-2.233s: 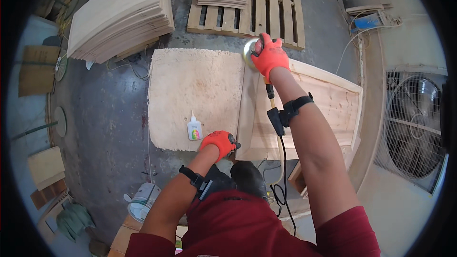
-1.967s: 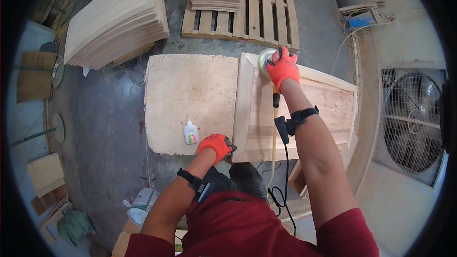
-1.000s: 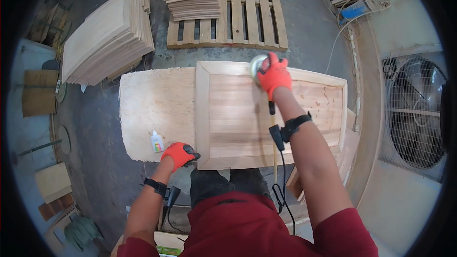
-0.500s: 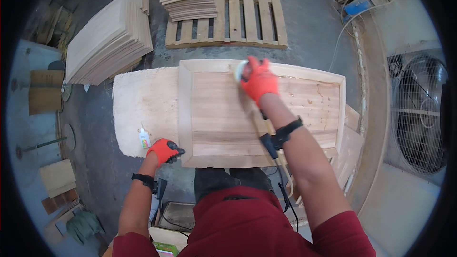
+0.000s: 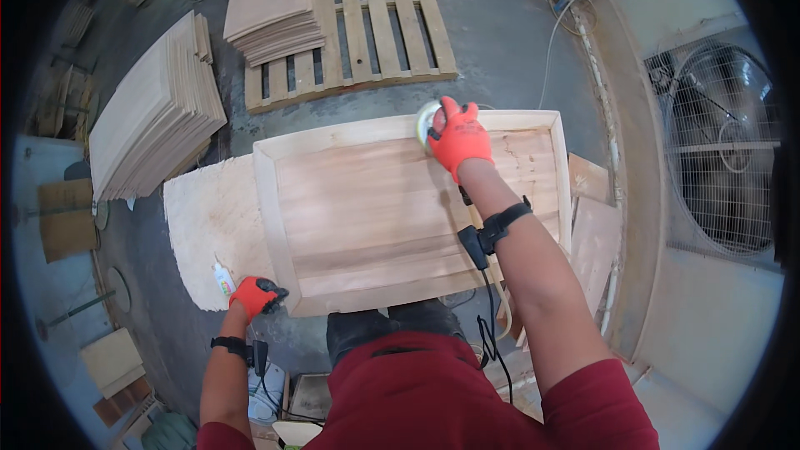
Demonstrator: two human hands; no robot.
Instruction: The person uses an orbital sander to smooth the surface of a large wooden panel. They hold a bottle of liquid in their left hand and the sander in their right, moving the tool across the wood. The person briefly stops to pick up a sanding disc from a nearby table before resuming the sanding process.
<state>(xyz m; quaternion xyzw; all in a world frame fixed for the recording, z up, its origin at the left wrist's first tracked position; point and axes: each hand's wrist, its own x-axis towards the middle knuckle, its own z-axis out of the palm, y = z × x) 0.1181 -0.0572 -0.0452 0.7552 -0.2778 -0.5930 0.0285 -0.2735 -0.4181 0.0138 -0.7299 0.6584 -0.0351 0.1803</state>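
Note:
A framed wooden panel [image 5: 358,200] lies flat in front of me, on a rough-edged pale board [image 5: 212,217] that shows at its left. My right hand [image 5: 462,137], in a red glove, is closed over a round hand sander [image 5: 425,121]. The sander's pale disc rests at the panel's far rail, and a hose trails from it beneath my forearm. My left hand [image 5: 257,296], gloved the same, is at the panel's near left corner with its fingers curled; what they may grip is hidden. Just beyond it, a small white bottle [image 5: 223,278] lies on the pale board.
Stacked wooden panels [image 5: 154,108] stand at the far left. Past the work, a slatted pallet [image 5: 383,17] bears another panel stack [image 5: 271,4]. A caged fan [image 5: 721,150] is at the right wall, and loose boards [image 5: 596,242] lean beside the panel's right end.
My right hand has slid the sander rightward along the panel's far rail. The whole view has turned, so the panel appears further left and tilted. My left hand stays by the same corner.

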